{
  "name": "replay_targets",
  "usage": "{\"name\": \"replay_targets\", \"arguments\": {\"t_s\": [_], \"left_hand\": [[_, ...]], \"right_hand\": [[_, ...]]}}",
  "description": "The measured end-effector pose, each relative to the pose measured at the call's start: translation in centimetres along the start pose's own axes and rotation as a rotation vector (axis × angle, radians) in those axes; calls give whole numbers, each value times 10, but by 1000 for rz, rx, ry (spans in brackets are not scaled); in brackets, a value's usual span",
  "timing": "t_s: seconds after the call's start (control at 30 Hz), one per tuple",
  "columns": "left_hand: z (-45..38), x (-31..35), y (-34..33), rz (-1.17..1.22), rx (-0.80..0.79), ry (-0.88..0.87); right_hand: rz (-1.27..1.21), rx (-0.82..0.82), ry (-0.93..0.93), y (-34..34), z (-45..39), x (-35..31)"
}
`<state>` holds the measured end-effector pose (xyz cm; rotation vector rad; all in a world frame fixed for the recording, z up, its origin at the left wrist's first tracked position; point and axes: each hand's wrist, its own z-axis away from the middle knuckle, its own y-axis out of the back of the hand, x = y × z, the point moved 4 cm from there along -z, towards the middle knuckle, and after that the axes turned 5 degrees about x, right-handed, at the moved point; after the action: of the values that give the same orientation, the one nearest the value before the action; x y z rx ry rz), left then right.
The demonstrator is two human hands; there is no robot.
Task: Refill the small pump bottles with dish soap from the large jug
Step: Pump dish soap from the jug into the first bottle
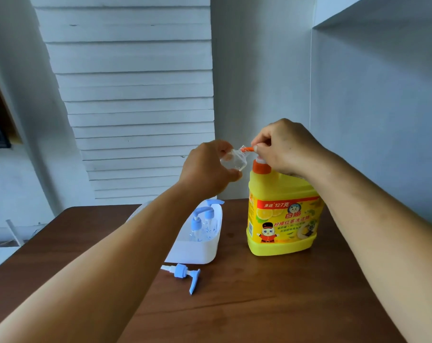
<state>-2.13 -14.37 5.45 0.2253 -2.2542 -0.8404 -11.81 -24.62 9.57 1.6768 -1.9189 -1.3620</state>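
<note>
A large yellow dish soap jug (281, 219) with an orange pump collar stands upright on the brown table. My right hand (286, 147) rests on top of its orange pump head, fingers closed over it, the nozzle pointing left. My left hand (207, 167) holds a small clear bottle (234, 160) tilted, its open neck touching the orange nozzle tip. A detached blue pump top (185, 274) lies on the table in front. Two more small bottles with blue pumps (201, 224) stand in a white tub (200, 251).
The brown wooden table (259, 305) runs up to a white wall at the back; its left edge falls off diagonally. White slatted panels stand behind the tub. A white shelf juts out high on the right.
</note>
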Motion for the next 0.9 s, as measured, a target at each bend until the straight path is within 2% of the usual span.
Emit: {"name": "replay_targets", "arguments": {"t_s": [0.63,0.9], "left_hand": [[2,2,3,-21,3,-25],[-1,4,5,-14,32,-28]], "right_hand": [[-59,-64,-12,7,2,-1],[-99,-32,-15,9,-3,2]]}}
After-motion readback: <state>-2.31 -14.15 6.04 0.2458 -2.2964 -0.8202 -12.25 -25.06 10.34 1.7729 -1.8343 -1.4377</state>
